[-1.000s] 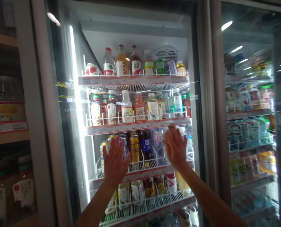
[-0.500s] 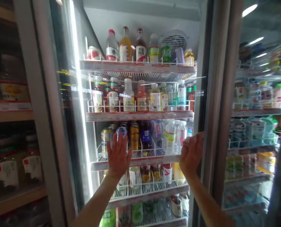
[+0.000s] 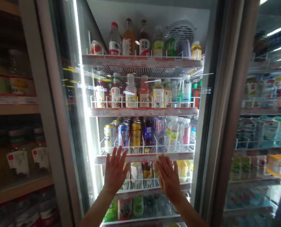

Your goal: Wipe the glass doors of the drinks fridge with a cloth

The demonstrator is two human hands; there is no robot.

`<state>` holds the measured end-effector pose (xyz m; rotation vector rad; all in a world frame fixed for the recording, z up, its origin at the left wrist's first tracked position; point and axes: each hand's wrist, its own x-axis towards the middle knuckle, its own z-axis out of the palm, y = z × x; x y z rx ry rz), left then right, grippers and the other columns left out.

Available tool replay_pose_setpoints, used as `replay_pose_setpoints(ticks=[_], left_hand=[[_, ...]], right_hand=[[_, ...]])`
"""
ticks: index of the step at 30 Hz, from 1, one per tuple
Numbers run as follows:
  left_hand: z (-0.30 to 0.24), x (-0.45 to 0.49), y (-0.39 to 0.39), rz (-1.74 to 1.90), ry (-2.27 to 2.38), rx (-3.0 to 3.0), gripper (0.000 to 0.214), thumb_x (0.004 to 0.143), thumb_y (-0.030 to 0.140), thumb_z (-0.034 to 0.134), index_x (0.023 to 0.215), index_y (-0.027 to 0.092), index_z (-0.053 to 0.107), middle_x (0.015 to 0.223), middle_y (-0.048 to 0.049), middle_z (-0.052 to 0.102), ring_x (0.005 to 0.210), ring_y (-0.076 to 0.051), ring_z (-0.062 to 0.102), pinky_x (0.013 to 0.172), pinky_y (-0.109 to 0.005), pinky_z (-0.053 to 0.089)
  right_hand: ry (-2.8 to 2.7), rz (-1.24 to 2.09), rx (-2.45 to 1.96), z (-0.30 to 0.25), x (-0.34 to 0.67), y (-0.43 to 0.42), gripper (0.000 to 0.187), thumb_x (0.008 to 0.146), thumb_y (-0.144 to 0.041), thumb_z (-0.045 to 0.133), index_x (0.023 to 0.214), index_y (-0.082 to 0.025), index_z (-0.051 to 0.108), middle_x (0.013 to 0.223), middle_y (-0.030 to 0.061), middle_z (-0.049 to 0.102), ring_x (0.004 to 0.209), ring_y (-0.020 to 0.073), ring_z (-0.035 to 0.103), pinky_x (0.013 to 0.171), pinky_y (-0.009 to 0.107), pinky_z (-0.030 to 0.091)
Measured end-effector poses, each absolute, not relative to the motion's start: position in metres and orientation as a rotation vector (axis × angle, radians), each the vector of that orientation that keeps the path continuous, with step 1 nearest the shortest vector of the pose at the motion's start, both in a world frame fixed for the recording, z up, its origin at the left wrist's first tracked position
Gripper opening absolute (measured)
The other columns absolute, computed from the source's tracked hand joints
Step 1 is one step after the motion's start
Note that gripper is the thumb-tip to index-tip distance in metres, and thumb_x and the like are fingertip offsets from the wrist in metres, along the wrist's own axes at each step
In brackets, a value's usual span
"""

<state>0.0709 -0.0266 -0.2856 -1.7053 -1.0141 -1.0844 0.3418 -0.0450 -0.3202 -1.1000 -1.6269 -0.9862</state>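
I log both hands on the glass door (image 3: 140, 91) of the drinks cooler; its long axis runs upright. I read the left hand (image 3: 115, 171) as fully open, fingers spread, palm flat on the glass, holding nothing. The right hand (image 3: 167, 178) is the same: open, flat, empty. Both sit low on the door, side by side with a small gap between them, fingertips at the red price rail (image 3: 144, 158) under the row of cans. The door's dark right edge seal (image 3: 208, 132) is near the right hand but apart from it, and open glass runs above both hands to the door's top. Half a second back, I had the right hand curled at that edge; now it is flat, further in and lower. The left hand also sits lower. A neighbouring cooler door (image 3: 256, 104) stands to the right, a wooden shelf (image 3: 13, 109) to the left.
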Motion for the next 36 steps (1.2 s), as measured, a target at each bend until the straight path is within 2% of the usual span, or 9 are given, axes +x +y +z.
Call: replay_pose_setpoints(ticks=[6,11,15,19,21,25,30,34,36], left_hand=[[-0.303,0.064,-0.033,-1.049,-1.034,-1.735,0.070,0.085,0.025,0.051,0.145,0.024,0.015,0.147,-0.0086,0.029,0.138,-0.023,0.018,0.115,-0.044,0.015],[-0.304,0.060,-0.038,-1.092,-1.058,-1.761,0.069,0.085,0.026,0.050,0.145,0.024,0.016,0.147,-0.0097,0.030,0.139,-0.024,0.018,0.115,-0.047,0.013],[-0.295,0.046,-0.039,-1.145,-1.149,-1.670,0.069,0.087,0.027,0.049,0.146,0.024,0.014,0.150,-0.0105,0.022,0.140,-0.026,0.015,0.113,-0.049,0.016],[-0.292,0.024,-0.041,-1.123,-1.180,-1.663,0.067,0.087,0.029,0.048,0.145,0.025,0.016,0.149,-0.0097,0.025,0.140,-0.025,0.016,0.114,-0.049,0.017],[-0.294,0.015,-0.042,-1.102,-1.210,-1.663,0.067,0.087,0.029,0.049,0.145,0.025,0.017,0.149,-0.0102,0.025,0.140,-0.025,0.016,0.114,-0.048,0.017],[-0.296,-0.001,-0.043,-1.082,-1.266,-1.631,0.067,0.087,0.027,0.048,0.145,0.023,0.016,0.150,-0.0120,0.024,0.140,-0.026,0.016,0.113,-0.050,0.019],[-0.288,-0.013,-0.042,-1.060,-1.249,-1.626,0.063,0.088,0.032,0.046,0.144,0.020,0.020,0.149,-0.0139,0.025,0.140,-0.026,0.015,0.113,-0.050,0.019],[-0.281,-0.021,-0.040,-1.055,-1.275,-1.582,0.058,0.089,0.031,0.044,0.142,0.018,0.025,0.149,-0.0138,0.027,0.141,-0.025,0.014,0.113,-0.049,0.018],[-0.281,-0.025,-0.040,-1.035,-1.270,-1.581,0.055,0.089,0.031,0.043,0.140,0.018,0.030,0.148,-0.0137,0.030,0.140,-0.025,0.015,0.113,-0.048,0.019]], right_hand=[[-1.336,-0.975,-1.221,-0.336,0.348,-0.046,0.068,0.087,-0.018,0.044,0.147,-0.025,0.013,0.151,0.0107,0.020,0.138,0.0307,0.023,0.102,0.056,0.030],[-1.811,-0.998,-0.941,-0.302,0.318,-0.044,0.058,0.085,-0.015,0.042,0.140,-0.028,0.033,0.140,0.0033,0.046,0.137,0.0208,0.029,0.113,0.047,0.018],[-1.587,-0.992,-1.030,-0.270,0.305,-0.038,0.052,0.084,-0.019,0.043,0.136,-0.020,0.040,0.143,0.0106,0.041,0.139,0.0259,0.022,0.111,0.053,0.016],[-2.065,-1.183,-0.711,-0.275,0.293,-0.039,0.048,0.083,-0.013,0.040,0.126,-0.031,0.051,0.140,-0.0034,0.045,0.139,0.0149,0.023,0.116,0.045,0.009],[-2.232,-1.217,-0.547,-0.274,0.286,-0.040,0.045,0.084,-0.013,0.040,0.121,-0.032,0.054,0.139,-0.0071,0.046,0.138,0.0126,0.025,0.117,0.043,0.004],[-2.029,-1.096,-0.789,-0.254,0.272,-0.036,0.043,0.084,-0.018,0.046,0.126,-0.024,0.051,0.140,0.0021,0.045,0.139,0.0197,0.023,0.115,0.050,-0.002],[-2.297,-1.199,-0.486,-0.241,0.251,-0.033,0.042,0.084,-0.017,0.045,0.125,-0.026,0.052,0.143,-0.0040,0.042,0.140,0.0156,0.017,0.116,0.046,-0.007],[-2.064,-1.096,-0.747,-0.237,0.234,-0.032,0.047,0.084,-0.019,0.046,0.131,-0.021,0.047,0.147,0.0013,0.036,0.142,0.0203,0.006,0.114,0.049,-0.009],[-2.132,-1.131,-0.678,-0.239,0.225,-0.033,0.045,0.084,-0.020,0.045,0.129,-0.021,0.049,0.147,0.0007,0.035,0.142,0.0202,0.005,0.115,0.048,-0.010]])
